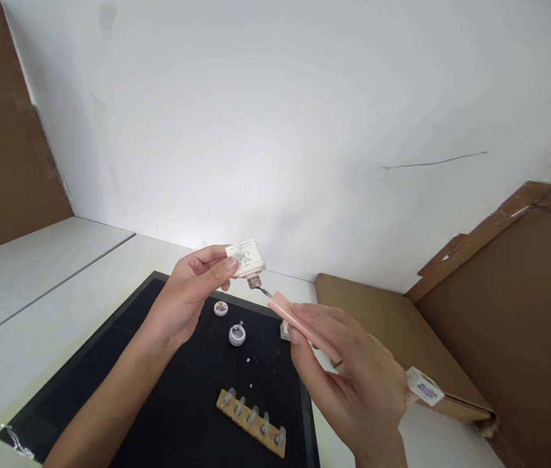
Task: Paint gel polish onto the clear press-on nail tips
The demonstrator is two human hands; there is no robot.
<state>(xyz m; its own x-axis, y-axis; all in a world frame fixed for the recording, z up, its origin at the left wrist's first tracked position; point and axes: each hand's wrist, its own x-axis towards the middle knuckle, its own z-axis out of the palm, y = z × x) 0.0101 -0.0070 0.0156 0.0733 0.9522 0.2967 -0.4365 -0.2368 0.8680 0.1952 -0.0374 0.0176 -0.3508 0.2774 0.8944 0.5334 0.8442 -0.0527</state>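
My left hand (190,289) grips a small white square bottle (246,257) with printed marks, its neck tilted down to the right. Between the fingers and thumb of my right hand (353,374) is a long pale pink cap (302,325), with a thin dark brush (265,292) reaching from its end to the mouth of the bottle. Below them, on a black mat (177,390), lie a small round lid (221,308) and an open round white pot (237,335). A tan strip (250,426) nearer to me carries several clear nail tips standing up.
Partly behind my right hand is a white block (285,330). A white bottle with a purple picture (425,386) shows right of that hand. A cardboard box (382,325) lies on the right, brown cardboard panels (524,292) stand at the sides, and a white wall (265,130) rises behind.
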